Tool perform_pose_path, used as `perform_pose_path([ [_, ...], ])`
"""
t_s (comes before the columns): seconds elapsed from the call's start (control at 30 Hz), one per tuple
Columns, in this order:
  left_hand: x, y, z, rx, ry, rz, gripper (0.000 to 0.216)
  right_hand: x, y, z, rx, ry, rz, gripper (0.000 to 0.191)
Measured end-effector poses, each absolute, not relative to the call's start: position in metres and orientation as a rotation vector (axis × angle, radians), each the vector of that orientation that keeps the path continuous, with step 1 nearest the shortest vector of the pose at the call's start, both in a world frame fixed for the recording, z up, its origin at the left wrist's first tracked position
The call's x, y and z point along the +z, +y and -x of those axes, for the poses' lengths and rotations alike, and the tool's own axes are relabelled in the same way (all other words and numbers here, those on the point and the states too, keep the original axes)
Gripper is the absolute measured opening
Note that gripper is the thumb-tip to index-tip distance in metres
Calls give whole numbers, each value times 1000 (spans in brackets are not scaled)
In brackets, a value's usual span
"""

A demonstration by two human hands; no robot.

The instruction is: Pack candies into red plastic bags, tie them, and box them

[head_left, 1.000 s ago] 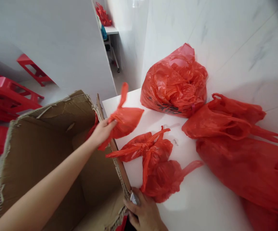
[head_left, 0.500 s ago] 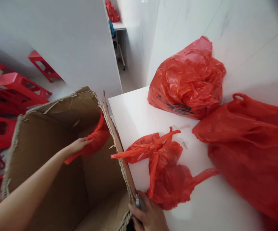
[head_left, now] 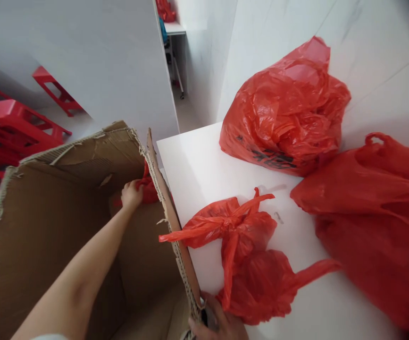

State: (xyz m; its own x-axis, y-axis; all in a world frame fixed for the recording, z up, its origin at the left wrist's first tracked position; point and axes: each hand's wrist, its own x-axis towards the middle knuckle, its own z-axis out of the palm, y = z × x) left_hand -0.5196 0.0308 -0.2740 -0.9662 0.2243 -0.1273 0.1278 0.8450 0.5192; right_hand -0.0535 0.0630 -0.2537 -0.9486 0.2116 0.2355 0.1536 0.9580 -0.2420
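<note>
White table (head_left: 197,160) carries knotted red bags (head_left: 246,255), not yet in the cardboard box (head_left: 66,156) beside it. Left hand (head_left: 131,192) is closed on a small red bag (head_left: 150,190) inside the box. Right hand (head_left: 221,327) touches the box corner; I cannot tell its grip.

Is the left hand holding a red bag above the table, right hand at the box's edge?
No. The head view shows the left hand holding the bag inside the box, not above the table; the rest holds.
</note>
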Motion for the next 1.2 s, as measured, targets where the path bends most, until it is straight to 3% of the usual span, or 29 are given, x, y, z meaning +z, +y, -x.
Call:
perform_pose_path([
  [0.23,-148,59,412,1296,2783,-716,35,-249,70,58,503,-2803,121,53],
  [0.3,-115,77,370,1164,2652,-1211,28,-245,70,58,550,-2842,143,54],
  [0.4,-105,107,324,670,2389,-1515,51,-237,70,58,631,-2912,186,58],
  [0.57,-126,125,325,720,2080,-1264,32,-226,71,60,672,-2946,202,58],
  [0.77,-76,54,391,1608,1868,-459,38,-229,71,60,699,-2891,226,53],
  [0.83,-68,20,413,1740,1907,-290,38,-230,71,59,705,-2868,232,51],
  [0.97,-96,-40,448,1571,2026,-76,46,-233,71,58,674,-2795,208,55],
  [1.2,-206,-61,455,859,1981,-236,50,-244,71,53,612,-2761,167,59],
])
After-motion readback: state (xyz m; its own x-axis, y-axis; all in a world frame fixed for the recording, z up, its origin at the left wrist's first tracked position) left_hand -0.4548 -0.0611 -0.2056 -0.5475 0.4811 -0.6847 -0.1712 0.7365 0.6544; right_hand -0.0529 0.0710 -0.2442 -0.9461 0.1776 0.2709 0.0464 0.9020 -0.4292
